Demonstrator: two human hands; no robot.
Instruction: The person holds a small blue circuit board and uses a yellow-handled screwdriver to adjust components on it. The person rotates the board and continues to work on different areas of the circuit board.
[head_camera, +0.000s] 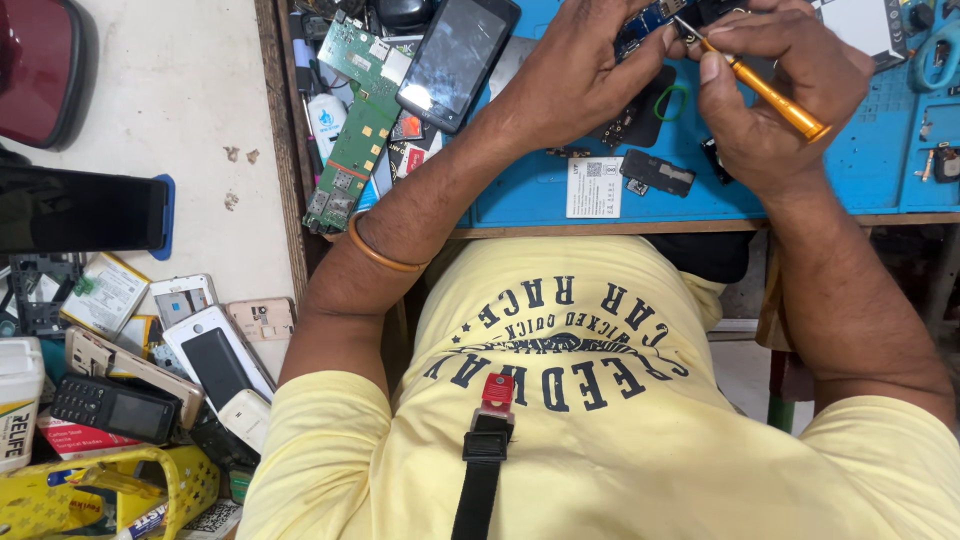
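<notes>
My right hand (790, 95) grips an orange-handled screwdriver (770, 92), its tip pointing up-left onto a small blue circuit board (648, 20) at the top edge. My left hand (585, 65) holds that board down on the blue work mat (540, 190), fingers curled over it. A green ring (671, 102) and a dark phone part (657, 172) lie on the mat between my hands. A gold bangle (380, 250) sits on my left forearm.
A dark phone (457, 58) and a green circuit board (350, 150) lie left of the mat. A white label (594, 187) rests near the bench edge. Lower left, a heap of old phones (210, 365), covers and a yellow basket (110, 495) covers the floor.
</notes>
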